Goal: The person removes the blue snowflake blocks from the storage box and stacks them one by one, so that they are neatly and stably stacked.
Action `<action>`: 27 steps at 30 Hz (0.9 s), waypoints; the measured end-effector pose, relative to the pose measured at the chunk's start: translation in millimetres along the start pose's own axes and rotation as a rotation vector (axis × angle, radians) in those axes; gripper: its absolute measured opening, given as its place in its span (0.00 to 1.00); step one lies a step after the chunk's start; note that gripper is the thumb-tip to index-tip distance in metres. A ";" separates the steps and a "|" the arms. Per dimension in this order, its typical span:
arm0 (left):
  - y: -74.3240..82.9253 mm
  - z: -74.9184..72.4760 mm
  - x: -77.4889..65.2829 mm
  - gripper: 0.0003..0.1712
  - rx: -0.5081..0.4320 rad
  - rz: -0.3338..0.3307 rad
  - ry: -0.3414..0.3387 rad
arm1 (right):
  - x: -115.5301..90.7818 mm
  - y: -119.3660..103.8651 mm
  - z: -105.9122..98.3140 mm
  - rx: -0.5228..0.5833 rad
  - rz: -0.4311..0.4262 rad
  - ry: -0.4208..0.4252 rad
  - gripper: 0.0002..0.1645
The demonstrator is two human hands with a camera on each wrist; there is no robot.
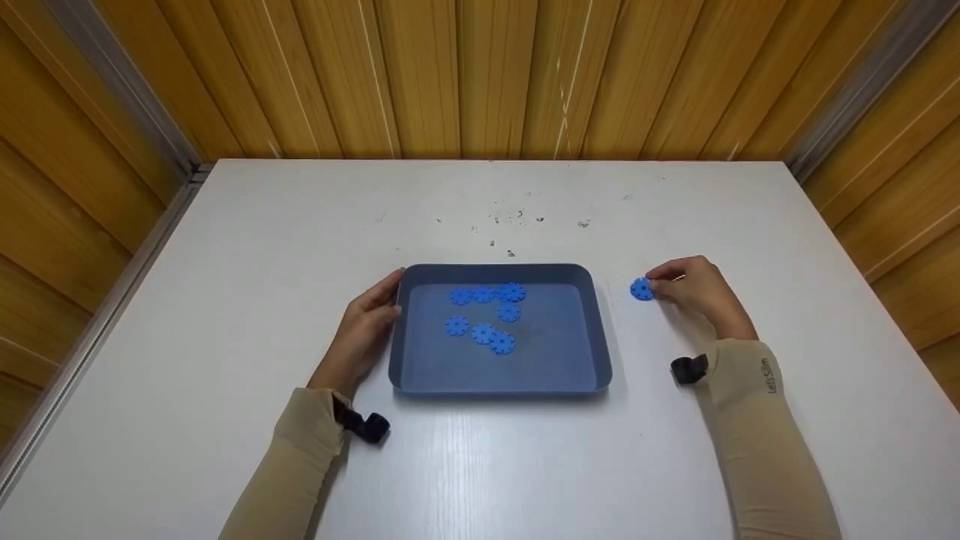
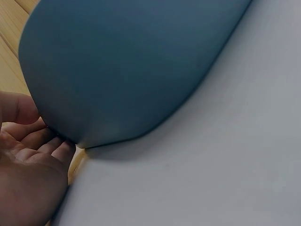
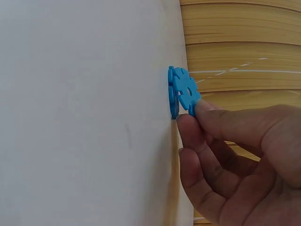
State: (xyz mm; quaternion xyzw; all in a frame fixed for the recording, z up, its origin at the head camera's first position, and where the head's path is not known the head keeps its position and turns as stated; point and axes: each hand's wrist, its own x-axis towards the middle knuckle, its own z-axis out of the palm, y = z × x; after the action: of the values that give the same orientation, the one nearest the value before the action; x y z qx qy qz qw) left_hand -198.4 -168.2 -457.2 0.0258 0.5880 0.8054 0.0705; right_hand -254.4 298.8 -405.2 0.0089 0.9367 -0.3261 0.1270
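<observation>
Two hands work at one white table [image 1: 187, 337], with one blue-grey tray [image 1: 559, 352] between them. The left hand [image 1: 360, 330] is clamped on the tray at the far part of its left side, thumb and fingers against the wall. The right hand [image 1: 699, 292], to the right of the tray and apart from it, has thumb and fingertips together on one blue notched disc [image 3: 186, 88]. That pinched disc is tilted in the right wrist view, and a second disc [image 3: 171, 92] stands just beside it there, seen nearly edge-on; whether the fingers also touch that second one I cannot tell. From the head view the two look like a single blue shape over the table, near the tray's right side.

Inside the tray I count eight more blue discs, though overlaps make the number a little uncertain. Four form a far row [image 1: 482, 294], the two at its right end overlapping. One disc [image 1: 508, 312] lies just on the near side of that right end. One [image 1: 457, 325] is on its own at the left, and two [image 1: 493, 337] overlap nearer the person, right of it.

Two beige sleeves [image 1: 772, 450] cover the forearms, each with one black wrist device [image 1: 688, 370] at the cuff. Several small dark marks [image 1: 520, 215] dot the table beyond the tray, and wood-patterned panels [image 1: 487, 82] rise past its far edge.
</observation>
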 end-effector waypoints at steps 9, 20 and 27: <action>0.7 1.3 0.0 0.36 0.011 0.004 0.009 | -1.8 1.0 -1.0 0.019 -0.013 0.000 0.21; -1.8 -0.4 1.7 0.36 0.009 0.013 0.020 | -2.9 -6.4 -4.3 -0.005 -0.004 -0.003 0.21; -0.3 0.1 0.1 0.36 0.008 -0.001 0.018 | -4.8 -20.9 -9.4 -0.010 -0.036 0.002 0.22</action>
State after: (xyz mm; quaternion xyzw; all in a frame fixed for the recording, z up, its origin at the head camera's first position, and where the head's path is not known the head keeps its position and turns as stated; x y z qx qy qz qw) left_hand -198.5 -167.9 -457.5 0.0187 0.5919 0.8032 0.0653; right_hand -254.0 288.5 -384.2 -0.0083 0.9385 -0.3235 0.1200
